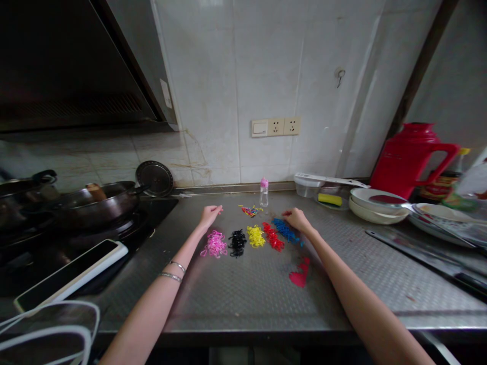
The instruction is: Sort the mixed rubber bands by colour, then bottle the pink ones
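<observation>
My left hand [210, 217] hovers behind the pink rubber bands [216, 244], its fingertips pinched together; whether anything is between them is too small to see. At the right, my right hand [297, 220] is closed at the edge of the blue rubber bands [285, 230], and what its fingers hold is hidden. Between the hands lie heaps of black rubber bands [237, 243], yellow rubber bands [255, 236] and red rubber bands [273, 236]. Farther back is a small heap of mixed-colour bands [251, 211], close to a little clear bottle [264, 193] with a pink cap.
A red jagged-edged piece [300, 274] lies on the metal counter [243, 299]. Left are a phone-like white device [72, 274], a stove and a pan [95, 205]. Right stand bowls [376, 212], a yellow sponge [329, 199], a knife [426, 261] and a red thermos [407, 159].
</observation>
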`<state>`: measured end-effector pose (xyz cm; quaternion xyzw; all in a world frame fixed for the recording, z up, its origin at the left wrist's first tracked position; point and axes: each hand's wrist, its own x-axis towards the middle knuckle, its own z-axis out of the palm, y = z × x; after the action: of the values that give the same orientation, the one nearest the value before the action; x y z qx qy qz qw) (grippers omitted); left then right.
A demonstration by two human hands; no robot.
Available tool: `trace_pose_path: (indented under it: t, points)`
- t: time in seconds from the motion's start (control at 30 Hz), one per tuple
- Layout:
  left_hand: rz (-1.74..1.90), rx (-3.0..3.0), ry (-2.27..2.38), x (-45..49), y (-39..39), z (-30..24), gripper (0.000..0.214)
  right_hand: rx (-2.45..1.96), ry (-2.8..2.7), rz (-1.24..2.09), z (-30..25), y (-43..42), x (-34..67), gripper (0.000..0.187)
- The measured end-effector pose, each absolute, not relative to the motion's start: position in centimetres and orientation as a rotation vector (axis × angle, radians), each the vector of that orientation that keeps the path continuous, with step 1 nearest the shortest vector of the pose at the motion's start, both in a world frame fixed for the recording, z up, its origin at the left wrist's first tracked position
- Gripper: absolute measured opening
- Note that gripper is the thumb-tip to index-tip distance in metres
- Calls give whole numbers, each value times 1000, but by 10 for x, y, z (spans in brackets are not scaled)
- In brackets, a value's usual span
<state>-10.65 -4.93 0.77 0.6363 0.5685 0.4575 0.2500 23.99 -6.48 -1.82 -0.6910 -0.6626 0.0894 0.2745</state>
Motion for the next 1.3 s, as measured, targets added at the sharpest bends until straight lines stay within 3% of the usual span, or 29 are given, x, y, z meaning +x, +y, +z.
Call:
trace_pose_path:
  t: [0.6, 1.3]
  points:
    - [1227, 1772, 1496, -97, -53, 9, 34, -1805, -1951, 131, -9, -22, 159, 33]
    - [1263, 1721, 1461, -100, -49, 3, 34, -1838, -2045, 20, -6, -29, 162, 37]
